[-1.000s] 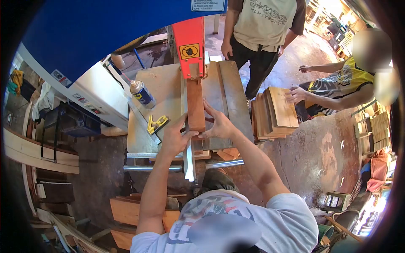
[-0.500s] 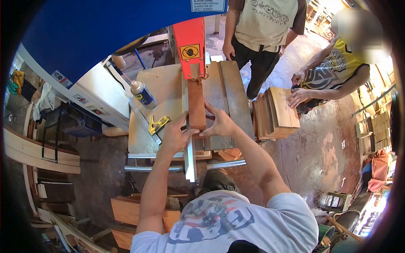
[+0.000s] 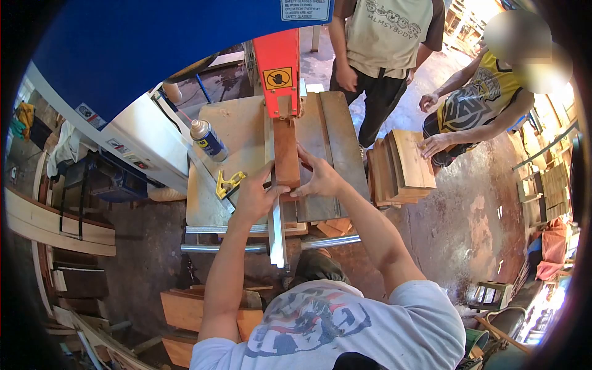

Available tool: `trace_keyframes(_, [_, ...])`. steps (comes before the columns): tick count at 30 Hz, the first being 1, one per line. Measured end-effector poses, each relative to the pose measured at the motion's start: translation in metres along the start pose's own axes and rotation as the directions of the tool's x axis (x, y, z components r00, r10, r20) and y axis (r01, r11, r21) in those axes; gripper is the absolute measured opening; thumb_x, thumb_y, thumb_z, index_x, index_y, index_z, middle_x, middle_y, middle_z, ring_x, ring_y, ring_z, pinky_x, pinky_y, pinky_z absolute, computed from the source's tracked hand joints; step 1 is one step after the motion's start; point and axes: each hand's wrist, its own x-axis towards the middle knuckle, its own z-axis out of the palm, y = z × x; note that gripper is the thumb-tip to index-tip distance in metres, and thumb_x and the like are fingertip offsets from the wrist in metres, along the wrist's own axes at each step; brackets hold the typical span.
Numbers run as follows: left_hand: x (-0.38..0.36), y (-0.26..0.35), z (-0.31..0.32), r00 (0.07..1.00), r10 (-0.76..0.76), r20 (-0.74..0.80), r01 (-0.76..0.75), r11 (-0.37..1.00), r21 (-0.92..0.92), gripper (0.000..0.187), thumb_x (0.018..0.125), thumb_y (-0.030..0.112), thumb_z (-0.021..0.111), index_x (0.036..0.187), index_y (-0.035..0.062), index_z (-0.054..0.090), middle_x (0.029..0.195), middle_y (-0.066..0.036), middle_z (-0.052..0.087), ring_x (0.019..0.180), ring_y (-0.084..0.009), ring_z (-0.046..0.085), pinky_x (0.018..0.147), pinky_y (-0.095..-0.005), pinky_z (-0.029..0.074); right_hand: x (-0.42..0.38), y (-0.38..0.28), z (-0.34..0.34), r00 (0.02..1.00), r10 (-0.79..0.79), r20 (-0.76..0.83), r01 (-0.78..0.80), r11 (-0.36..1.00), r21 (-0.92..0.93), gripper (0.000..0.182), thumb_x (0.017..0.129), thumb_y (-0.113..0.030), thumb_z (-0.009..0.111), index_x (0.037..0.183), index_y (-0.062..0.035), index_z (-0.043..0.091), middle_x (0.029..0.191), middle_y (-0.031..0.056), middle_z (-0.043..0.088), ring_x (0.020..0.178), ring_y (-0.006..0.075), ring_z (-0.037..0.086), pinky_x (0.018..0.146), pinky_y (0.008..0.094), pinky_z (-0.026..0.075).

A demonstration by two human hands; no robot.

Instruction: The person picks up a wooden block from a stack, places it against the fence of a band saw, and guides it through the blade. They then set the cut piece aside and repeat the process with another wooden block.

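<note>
A reddish-brown wood block (image 3: 286, 148) lies lengthwise on the band saw table (image 3: 240, 123), its far end under the red blade guard (image 3: 277, 74). My left hand (image 3: 254, 192) holds the block's near left corner, thumb across the near end, beside the metal fence (image 3: 277, 237). From the other side my right hand (image 3: 320, 177) grips it, with fingers along the right face and thumb at the near end. The blade is hidden behind the guard and block. Left of my left hand lies a yellow-handled square (image 3: 230, 184). A spray can (image 3: 208, 140) stands farther back.
A blue saw housing (image 3: 179, 49) hangs over the upper left. Right of the table, a person in a yellow top (image 3: 487, 92) rests a hand on stacked boards (image 3: 407, 163). Another person (image 3: 388, 43) stands behind the table. More boards (image 3: 185, 311) lie below left.
The person in yellow has drawn one hand back from the stacked boards and leaned away slightly. My hands and the block stay in nearly the same place.
</note>
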Motion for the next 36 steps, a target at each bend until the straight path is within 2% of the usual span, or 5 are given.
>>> trace_keyframes(16, [0.009,-0.016,0.004,1.0,0.0,0.004,0.0,0.998,-0.06,0.075,0.079,0.03,0.09,0.14,-0.0026,0.061,0.121,-0.027,0.072,0.115,-0.0435,0.071,0.094,-0.0438,0.057,0.006,-0.015,-0.009,1.0,-0.012,-0.026,0.008,0.99,-0.141,0.144,0.054,-0.036,0.103,0.161,0.0142,0.021,0.17,0.0283,0.029,0.157,0.0356,0.034,0.128,0.0412,0.031])
trace_keyframes(19, [0.011,-0.013,0.003,0.999,-0.038,0.022,0.039,0.997,-0.071,0.076,0.077,0.024,0.09,0.14,-0.006,0.061,0.126,-0.025,0.073,0.12,-0.0347,0.072,0.095,-0.0411,0.058,0.009,-0.009,-0.01,1.0,-0.023,-0.005,0.023,0.995,-0.096,0.143,0.057,-0.032,0.104,0.164,0.009,0.019,0.172,0.0248,0.025,0.159,0.03,0.029,0.13,0.0406,0.025])
trace_keyframes(22, [0.014,-0.012,0.001,1.0,0.019,0.009,-0.018,0.998,-0.062,0.074,0.078,0.024,0.09,0.14,-0.0025,0.061,0.122,-0.026,0.073,0.117,-0.0426,0.07,0.096,-0.0443,0.056,0.01,-0.008,-0.012,1.0,-0.017,0.0,0.017,0.998,-0.053,0.144,0.056,-0.031,0.105,0.164,0.0088,0.019,0.172,0.0247,0.025,0.16,0.03,0.028,0.131,0.0411,0.024])
trace_keyframes(28, [0.016,-0.017,0.002,1.0,-0.001,0.01,0.002,0.999,-0.043,0.072,0.077,0.022,0.09,0.139,-0.0018,0.062,0.121,-0.026,0.073,0.115,-0.0424,0.071,0.096,-0.0442,0.055,0.014,-0.001,-0.012,0.996,-0.087,-0.029,0.084,0.992,-0.099,0.144,0.055,-0.037,0.103,0.163,0.0107,0.02,0.171,0.0272,0.026,0.157,0.0364,0.033,0.128,0.0428,0.032])
trace_keyframes(36, [0.022,-0.017,-0.001,0.998,-0.04,0.038,0.042,0.997,-0.066,0.074,0.077,0.022,0.09,0.14,-0.0032,0.061,0.12,-0.027,0.073,0.115,-0.0403,0.072,0.095,-0.0432,0.056,0.018,-0.002,-0.015,0.998,-0.064,-0.024,0.061,0.992,-0.107,0.142,0.056,-0.038,0.103,0.161,0.0132,0.022,0.17,0.0301,0.026,0.157,0.0367,0.033,0.127,0.0417,0.031])
